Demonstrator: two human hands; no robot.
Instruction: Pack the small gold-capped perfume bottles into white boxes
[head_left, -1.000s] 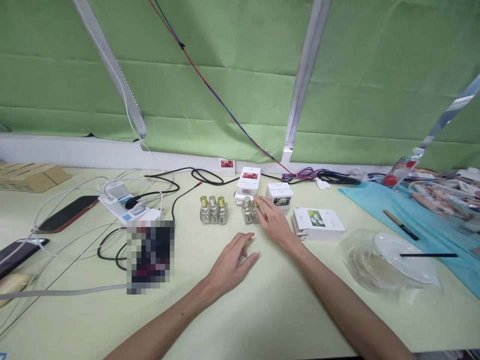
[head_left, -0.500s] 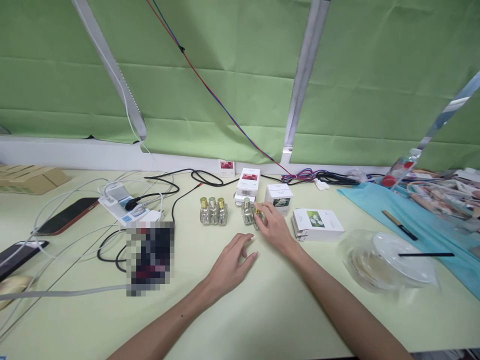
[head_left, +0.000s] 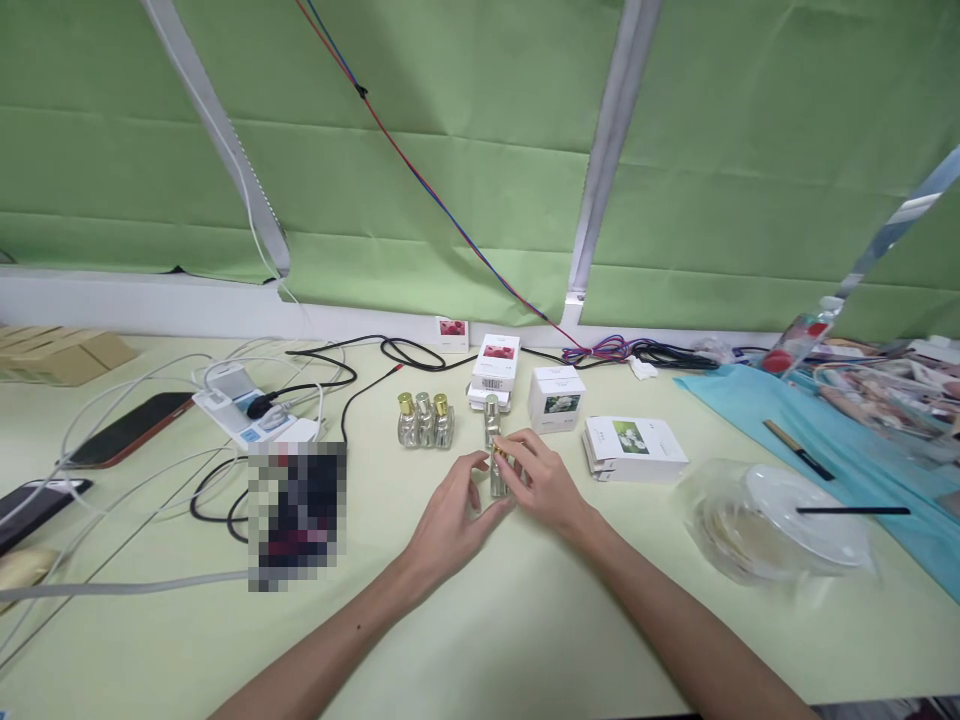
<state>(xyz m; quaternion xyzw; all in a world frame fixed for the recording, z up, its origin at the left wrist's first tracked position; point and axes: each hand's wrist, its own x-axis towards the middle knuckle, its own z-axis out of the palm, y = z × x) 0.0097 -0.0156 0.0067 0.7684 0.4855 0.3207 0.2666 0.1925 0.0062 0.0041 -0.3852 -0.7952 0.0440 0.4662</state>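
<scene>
My right hand (head_left: pixel 541 480) is closed on the gold cap of a small clear glass perfume bottle (head_left: pixel 497 484), pinching it from the right. My left hand (head_left: pixel 456 508) curves open just left of this bottle, thumb and fingers apart; whether the thumb touches the glass I cannot tell. Directly behind stands another bottle (head_left: pixel 492 425) with a pale greenish cap. To the left, three similar bottles (head_left: pixel 426 425) stand upright side by side, two with gold caps and the middle one pale green.
White boxes with flower pictures include a red-flower stack (head_left: pixel 496 365), an upright box (head_left: pixel 556 400) and a lying pile (head_left: pixel 637 448). A power strip (head_left: pixel 238 405) with cables is left; a bagged white roll (head_left: pixel 806 515) and blue cloth (head_left: pixel 742 400) are right.
My right hand has drawn the gold-capped bottle toward me and slightly left, away from the pale-capped one. My left hand has moved up close beside it.
</scene>
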